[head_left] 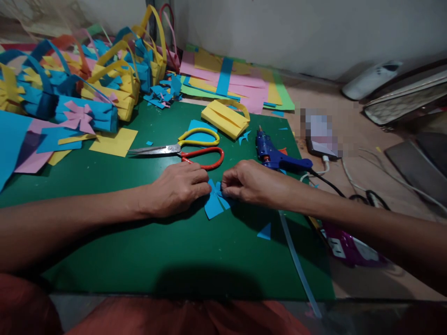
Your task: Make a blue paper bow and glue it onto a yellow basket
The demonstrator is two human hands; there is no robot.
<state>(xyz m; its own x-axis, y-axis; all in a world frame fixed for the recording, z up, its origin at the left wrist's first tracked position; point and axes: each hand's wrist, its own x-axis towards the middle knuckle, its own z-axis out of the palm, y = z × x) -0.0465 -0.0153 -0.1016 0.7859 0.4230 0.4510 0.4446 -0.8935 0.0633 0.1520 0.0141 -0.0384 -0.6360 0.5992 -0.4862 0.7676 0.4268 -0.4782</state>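
A blue paper flower (215, 203) with cut petals lies on the green board between my two hands. My left hand (181, 188) rests on the board from the left, its thumb and fingers closed on the flower's left petal. From the right, my right hand (246, 184) pinches the flower's upper right petal, with the fingertips pressed together. Just beyond the hands lie scissors (179, 148) with one yellow and one red handle, blades pointing left. A yellow paper bag (225, 120) lies on its side farther back. Small blue scraps, one a triangle (264, 231), are scattered around.
A blue glue gun (279, 156) lies right of the hands, its cable running right. A clear glue stick (298, 263) crosses the front edge of the green board (122, 256). Several paper bags (87, 114) crowd the back left; coloured sheets (244, 83) lie behind. A phone (321, 132) charges at right.
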